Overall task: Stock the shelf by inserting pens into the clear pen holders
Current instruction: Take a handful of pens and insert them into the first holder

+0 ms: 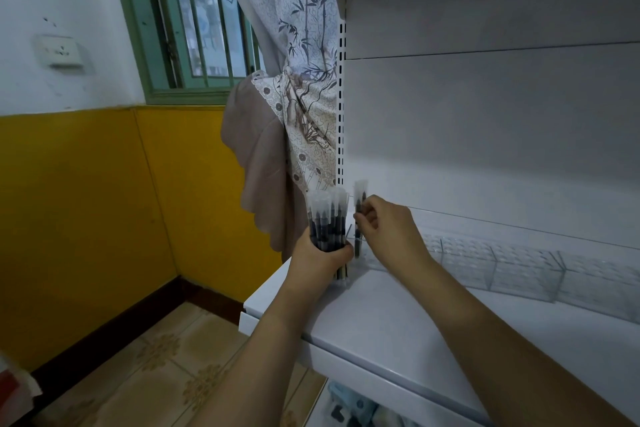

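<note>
By the patterned curtain (304,87) at the shelf's left end, the person's left hand (317,258) wraps its grip round a bundle of capped pens (327,222), fingers curled tight about the dark barrels, the clear caps standing up above the fist and the bundle's lower end resting near the edge of the white shelf (398,315). Just right of it, the right hand (386,229) pinches a single pen (359,208) between thumb and fingertips, holding it upright over the leftmost compartment of the clear pen holders (519,262), which run in a row along the back of the shelf towards the right.

The pen's lower tip appears to be at or just inside that first compartment (the clear plastic makes it hard to tell how deep). To do this well, I'd keep the pen vertical, lower it straight until it bottoms out, and only then loosen the pinch, so it doesn't tip against the divider. The bundle should stay steady and close, ready for the next pick. The compartments further right look unfilled, so most of the stocking seems still ahead.
</note>
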Available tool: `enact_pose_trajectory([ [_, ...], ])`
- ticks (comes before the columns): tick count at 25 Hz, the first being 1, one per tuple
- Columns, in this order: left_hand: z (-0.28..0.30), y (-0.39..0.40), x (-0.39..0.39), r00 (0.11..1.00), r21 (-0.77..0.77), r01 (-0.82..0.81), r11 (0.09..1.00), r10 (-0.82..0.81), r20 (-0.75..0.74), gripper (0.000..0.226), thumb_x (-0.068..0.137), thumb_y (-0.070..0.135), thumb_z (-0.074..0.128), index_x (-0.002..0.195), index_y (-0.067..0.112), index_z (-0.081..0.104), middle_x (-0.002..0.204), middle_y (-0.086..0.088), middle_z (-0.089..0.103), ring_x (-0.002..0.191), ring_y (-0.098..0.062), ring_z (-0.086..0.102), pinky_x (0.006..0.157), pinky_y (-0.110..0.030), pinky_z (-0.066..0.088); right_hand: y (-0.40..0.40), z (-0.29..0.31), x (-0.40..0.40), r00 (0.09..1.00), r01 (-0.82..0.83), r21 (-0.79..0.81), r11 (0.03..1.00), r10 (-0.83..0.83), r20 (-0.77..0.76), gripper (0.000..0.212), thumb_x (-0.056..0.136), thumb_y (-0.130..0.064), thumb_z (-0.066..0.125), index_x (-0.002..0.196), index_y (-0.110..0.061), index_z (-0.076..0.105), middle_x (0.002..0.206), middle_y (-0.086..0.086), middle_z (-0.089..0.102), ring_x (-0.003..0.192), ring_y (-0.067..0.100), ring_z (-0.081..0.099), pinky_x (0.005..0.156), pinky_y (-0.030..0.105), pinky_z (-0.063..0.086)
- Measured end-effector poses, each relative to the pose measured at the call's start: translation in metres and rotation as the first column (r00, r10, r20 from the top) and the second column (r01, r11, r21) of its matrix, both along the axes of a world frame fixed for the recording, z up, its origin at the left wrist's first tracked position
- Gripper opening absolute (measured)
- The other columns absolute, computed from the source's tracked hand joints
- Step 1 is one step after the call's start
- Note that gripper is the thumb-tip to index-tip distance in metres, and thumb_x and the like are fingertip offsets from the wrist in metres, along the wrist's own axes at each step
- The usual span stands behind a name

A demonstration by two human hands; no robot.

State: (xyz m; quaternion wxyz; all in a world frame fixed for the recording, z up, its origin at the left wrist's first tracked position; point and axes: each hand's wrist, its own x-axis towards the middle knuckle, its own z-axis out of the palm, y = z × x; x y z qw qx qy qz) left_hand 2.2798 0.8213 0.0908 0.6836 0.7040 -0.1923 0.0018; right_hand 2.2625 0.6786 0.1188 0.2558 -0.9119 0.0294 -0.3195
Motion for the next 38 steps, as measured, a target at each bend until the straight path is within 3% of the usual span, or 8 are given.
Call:
enact_pose_trajectory([
  [4,0.002,-0.001,-0.001,1.0,0.012,0.013,1.0,-0.013,0.005,0.043,0.082,0.012,0.075,0.107,0.036,0.05,0.097,0.016,0.062,0.092,-0.007,0.061,0.067,-0.014,0.048,0.0,0.003,-0.012,0.999,0.04,0.022,0.999,-0.04,0.03,0.024,0.096,-0.035,0.06,0.086,-0.014,0.063,0.078,-0.001,0.065,0.075,0.016,0.062,0.066,0.031,0.049],
  [8,0.003,0.001,-0.002,0.998,-0.017,0.068,0.998,-0.068,-0.007,0.037,0.084,0.008,0.073,0.102,0.034,0.054,0.095,0.013,0.066,0.087,-0.005,0.065,0.058,-0.009,0.049,0.013,0.018,-0.033,0.98,-0.193,0.284,0.939,0.201,0.001,0.021,0.09,-0.042,0.066,0.09,-0.021,0.064,0.083,-0.008,0.067,0.077,0.001,0.061,0.063,0.013,0.044],
  [11,0.003,0.002,0.0,0.99,-0.019,0.143,0.99,-0.143,-0.01,0.04,0.085,0.007,0.072,0.109,0.034,0.057,0.103,0.009,0.07,0.096,-0.007,0.068,0.068,-0.012,0.054,0.007,0.026,-0.036,0.956,-0.211,0.285,0.935,0.258,-0.142,0.019,0.082,-0.038,0.077,0.089,-0.025,0.065,0.085,-0.011,0.068,0.079,0.002,0.062,0.062,0.015,0.042],
  [16,0.0,0.004,0.004,0.975,0.002,0.223,0.975,-0.223,0.014,0.042,0.083,0.001,0.072,0.118,0.022,0.064,0.107,0.002,0.075,0.102,-0.013,0.07,0.079,-0.022,0.056,0.005,0.021,-0.043,0.955,-0.21,0.258,0.943,0.255,-0.153,0.015,0.079,-0.025,0.081,0.083,-0.027,0.067,0.079,-0.013,0.068,0.071,-0.002,0.061,0.059,0.004,0.041],
  [24,0.005,0.003,-0.003,0.962,0.039,0.265,0.963,-0.267,0.048,0.042,0.082,-0.008,0.069,0.108,0.025,0.066,0.092,0.009,0.077,0.09,-0.007,0.072,0.072,-0.019,0.055,0.017,0.012,-0.042,0.983,-0.003,0.169,0.986,0.034,-0.182,0.019,0.076,-0.022,0.071,0.064,-0.02,0.057,0.06,-0.006,0.059,0.057,0.005,0.053,0.05,0.017,0.039],
  [27,0.005,0.003,-0.004,0.97,0.032,0.242,0.97,-0.243,0.026,0.037,0.081,0.004,0.076,0.105,0.03,0.064,0.093,0.01,0.076,0.089,-0.004,0.071,0.071,-0.016,0.055,0.005,0.016,-0.04,0.98,-0.035,0.429,0.903,0.115,-0.163,0.007,0.083,-0.016,0.068,0.079,-0.011,0.067,0.072,0.004,0.073,0.067,0.018,0.07,0.065,0.028,0.058],
  [30,0.003,0.003,-0.003,0.98,-0.001,0.194,0.981,-0.194,-0.035,0.038,0.078,0.016,0.081,0.106,0.032,0.064,0.102,0.006,0.075,0.094,-0.01,0.071,0.078,-0.023,0.057,-0.007,0.022,-0.042,0.958,-0.079,0.638,0.766,0.235,-0.164,0.009,0.09,-0.011,0.066,0.089,-0.002,0.068,0.084,0.018,0.075,0.072,0.025,0.074,0.075,0.033,0.062],
  [38,0.004,0.002,-0.003,0.98,-0.076,0.141,0.987,-0.15,-0.131,0.039,0.081,0.014,0.078,0.114,0.027,0.062,0.1,0.005,0.071,0.092,-0.012,0.067,0.069,-0.026,0.059,-0.039,0.053,-0.022,0.992,-0.093,0.467,0.879,0.043,0.117,0.006,0.092,-0.018,0.067,0.096,-0.013,0.067,0.081,0.001,0.076,0.073,0.009,0.074,0.077,0.028,0.06],
])
